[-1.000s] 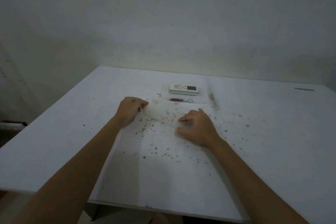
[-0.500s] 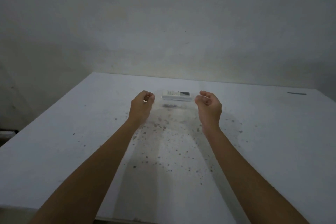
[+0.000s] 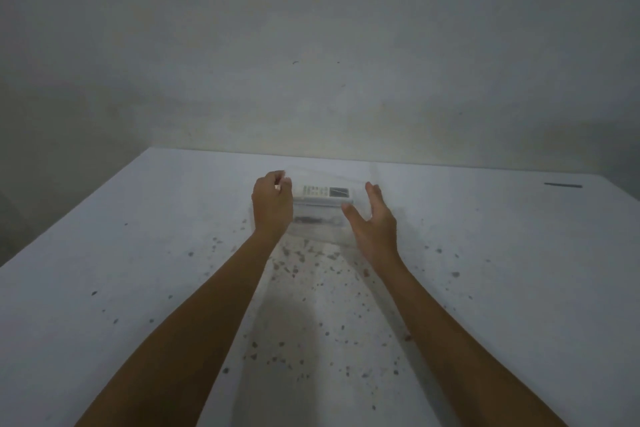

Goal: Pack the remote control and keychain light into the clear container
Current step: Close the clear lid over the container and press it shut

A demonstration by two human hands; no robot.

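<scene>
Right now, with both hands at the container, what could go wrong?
The clear container is hard to see against the pale table, so a grasp may miss. The left hand looks curled at its edge while the right hand is open; a one-sided lift could tip it. The remote control might slide.

A white table [image 3: 485, 253] fills the lower half of the view, its surface speckled with small dark flecks [image 3: 298, 256] that cluster along the middle. A short dark mark [image 3: 562, 185] lies near the far right edge. Behind the table rises a plain, dull grey-white wall [image 3: 311, 45], dimly and unevenly lit, darker toward the left corner.
</scene>
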